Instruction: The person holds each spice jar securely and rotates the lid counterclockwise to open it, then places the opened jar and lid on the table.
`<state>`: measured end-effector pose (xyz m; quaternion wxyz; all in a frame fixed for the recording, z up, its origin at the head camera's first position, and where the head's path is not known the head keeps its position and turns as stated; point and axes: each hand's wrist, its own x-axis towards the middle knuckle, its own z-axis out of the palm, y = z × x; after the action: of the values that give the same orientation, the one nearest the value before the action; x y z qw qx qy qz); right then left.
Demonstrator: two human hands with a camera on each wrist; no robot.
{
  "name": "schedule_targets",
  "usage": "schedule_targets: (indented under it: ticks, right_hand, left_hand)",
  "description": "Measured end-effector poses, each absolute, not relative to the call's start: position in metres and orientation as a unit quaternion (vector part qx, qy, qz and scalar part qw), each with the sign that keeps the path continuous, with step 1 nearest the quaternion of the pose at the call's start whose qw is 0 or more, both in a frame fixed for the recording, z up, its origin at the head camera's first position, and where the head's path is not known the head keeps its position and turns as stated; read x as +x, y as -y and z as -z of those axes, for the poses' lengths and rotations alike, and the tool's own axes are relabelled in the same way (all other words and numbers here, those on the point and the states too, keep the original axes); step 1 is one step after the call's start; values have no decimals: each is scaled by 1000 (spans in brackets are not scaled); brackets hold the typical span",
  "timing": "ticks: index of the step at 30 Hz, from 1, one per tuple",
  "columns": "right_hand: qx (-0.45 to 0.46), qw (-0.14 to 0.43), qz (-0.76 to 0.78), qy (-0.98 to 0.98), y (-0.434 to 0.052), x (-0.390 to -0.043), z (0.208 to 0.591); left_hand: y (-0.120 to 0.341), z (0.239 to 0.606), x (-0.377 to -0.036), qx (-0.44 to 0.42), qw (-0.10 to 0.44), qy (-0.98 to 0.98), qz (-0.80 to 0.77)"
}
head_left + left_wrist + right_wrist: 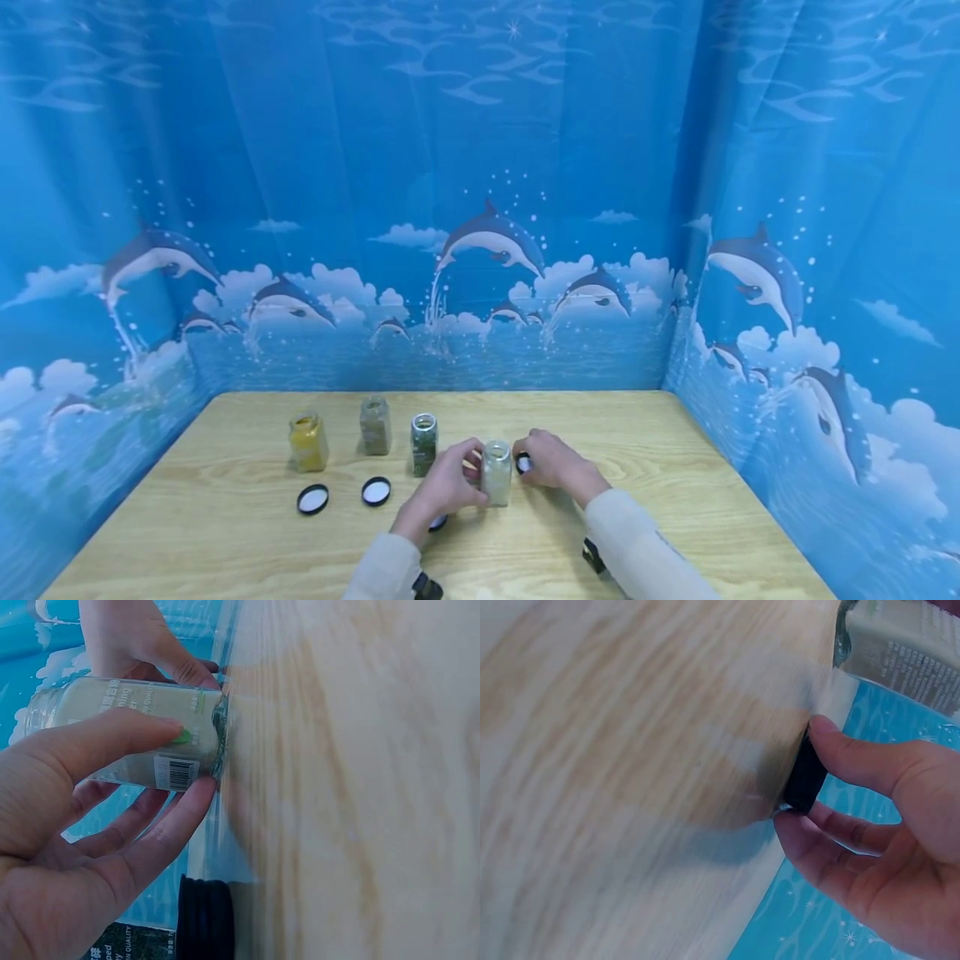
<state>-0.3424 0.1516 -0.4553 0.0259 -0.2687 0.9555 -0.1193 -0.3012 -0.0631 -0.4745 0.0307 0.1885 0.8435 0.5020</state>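
Note:
My left hand [448, 482] holds a square glass spice jar [496, 477] of pale powder around its sides. In the left wrist view, fingertips lie on the printed label of that jar [142, 701], beside a barcode, and its base is at the wooden tabletop. The jar stands upright with its mouth uncovered. Just right of it, my right hand [553, 460] pinches a black lid [806, 776] between thumb and fingers, low at the table surface. The lid's white inside shows in the head view.
Left of my hands stand uncapped jars: one yellow [308, 443], one greyish-brown [375, 428] and one dark green [423, 447]. Black lids with white linings [312, 499] [376, 492] lie before them; another lid [438, 523] is partly behind my left wrist. Blue dolphin curtains [480, 358] border the table.

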Motion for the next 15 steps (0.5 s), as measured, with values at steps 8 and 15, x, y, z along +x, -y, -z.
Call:
schedule_targets:
  ticks: [8, 15]
  right_hand:
    - [-243, 37, 125, -961, -151, -341, 457]
    - [-229, 45, 130, -964, -152, -336, 454]
  left_hand:
    - [65, 470, -300, 179, 41, -846, -501]
    - [71, 460, -296, 183, 35, -851, -491]
